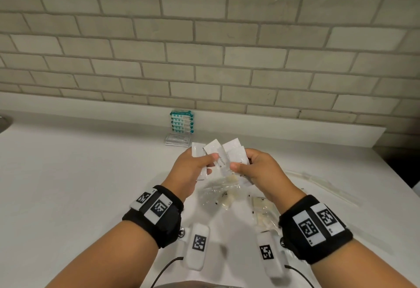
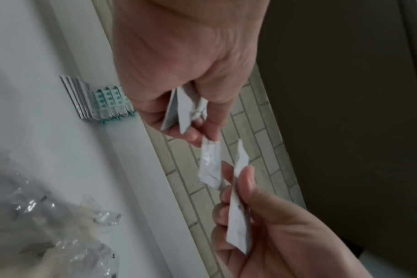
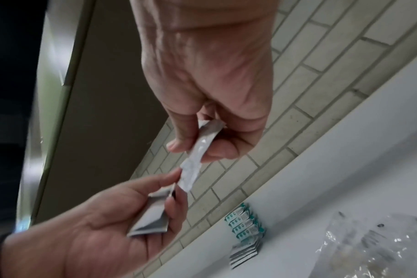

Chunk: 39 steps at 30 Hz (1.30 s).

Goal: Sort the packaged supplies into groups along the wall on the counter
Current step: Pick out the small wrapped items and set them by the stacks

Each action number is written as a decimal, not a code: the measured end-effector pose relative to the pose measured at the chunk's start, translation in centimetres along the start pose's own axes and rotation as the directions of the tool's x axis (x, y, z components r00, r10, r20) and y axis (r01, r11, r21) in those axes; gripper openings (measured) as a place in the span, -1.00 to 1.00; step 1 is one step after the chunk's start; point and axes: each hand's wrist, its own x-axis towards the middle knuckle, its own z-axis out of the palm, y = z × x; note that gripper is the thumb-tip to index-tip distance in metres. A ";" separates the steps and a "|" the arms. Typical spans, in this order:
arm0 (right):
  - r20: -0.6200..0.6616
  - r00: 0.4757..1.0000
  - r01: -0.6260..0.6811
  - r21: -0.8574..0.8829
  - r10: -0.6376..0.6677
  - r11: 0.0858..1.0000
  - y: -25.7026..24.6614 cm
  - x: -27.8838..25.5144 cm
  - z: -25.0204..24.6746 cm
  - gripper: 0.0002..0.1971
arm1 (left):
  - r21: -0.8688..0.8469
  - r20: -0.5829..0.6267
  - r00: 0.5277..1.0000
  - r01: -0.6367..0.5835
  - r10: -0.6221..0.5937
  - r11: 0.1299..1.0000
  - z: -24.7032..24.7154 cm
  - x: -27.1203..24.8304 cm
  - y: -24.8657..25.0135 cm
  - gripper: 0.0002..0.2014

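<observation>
Clear bags on the counter seemingly hold beige items

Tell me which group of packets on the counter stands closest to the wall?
The teal-and-white packets, lined up right against the brick wall. The plain white packets lie in front of them, and the clear bags lie nearer the person.

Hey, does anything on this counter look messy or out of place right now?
Yes: the clear plastic packets lie in a loose, crumpled heap under the hands, unlike the teal packets and grey sachets in neat rows by the wall. Nothing looks spilled or torn.
</observation>
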 end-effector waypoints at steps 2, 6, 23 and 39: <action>-0.007 1.000 -0.009 -0.037 0.009 0.999 0.0 -0.1 0.4 -0.89 | 0.006 0.075 0.997 -0.013 0.013 1.000 0.5 -0.4 0.1 -0.86; -0.051 0.999 -0.014 -0.004 0.013 1.000 0.0 -0.3 0.7 -0.89 | -0.020 0.141 0.988 0.073 -0.069 0.997 1.0 -0.8 0.5 -0.83; -0.165 0.961 0.230 0.043 -0.220 0.972 -1.2 -0.9 -0.3 -0.84 | 0.021 0.230 0.971 0.057 -0.060 0.998 0.6 -1.4 0.6 -0.71; 0.007 0.999 0.034 0.009 -0.034 0.999 -1.8 -1.7 1.8 -0.74 | 0.032 0.130 0.977 -0.175 0.170 0.984 1.6 -1.4 0.7 -0.76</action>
